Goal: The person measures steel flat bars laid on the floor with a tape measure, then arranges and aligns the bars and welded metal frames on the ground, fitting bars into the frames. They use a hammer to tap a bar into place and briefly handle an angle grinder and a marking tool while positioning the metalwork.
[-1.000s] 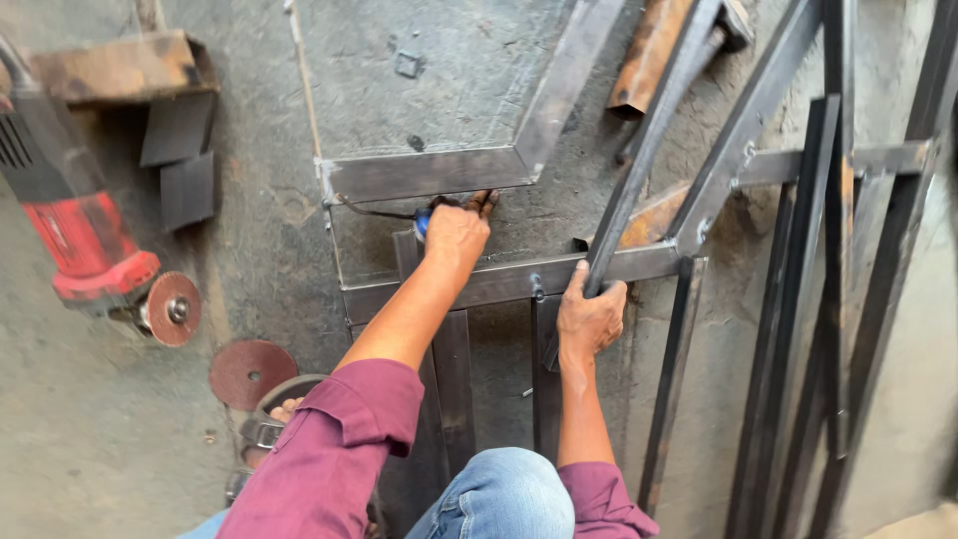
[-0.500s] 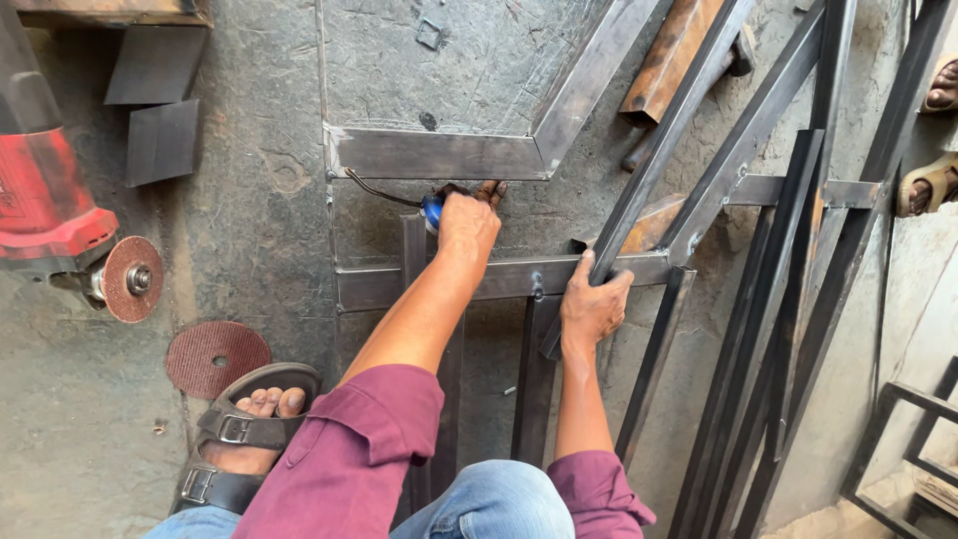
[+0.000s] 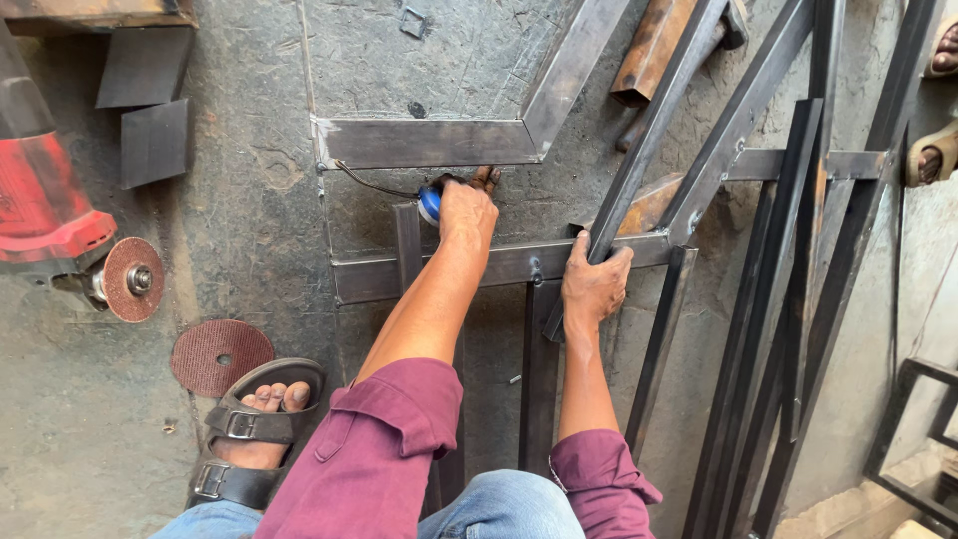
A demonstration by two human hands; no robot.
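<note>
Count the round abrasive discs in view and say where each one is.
2. One grinding disc is mounted on the red angle grinder at left; a loose reddish disc lies flat on the concrete floor just below it, beside the sandalled foot. Others may be hidden.

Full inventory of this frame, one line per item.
Frame bars: several, grey steel, centre on the floor.
Angled bar: one, grey, above the hands.
Rusty tube: one, brown, top.
Grinder: one, red, left edge.
Loose disc: one, reddish, floor at left.
Plates: two, dark, upper left.
Sandal: one, black, on the foot.
Left hand: grip on a blue tool.
Right hand: grips a slanted bar.
</note>
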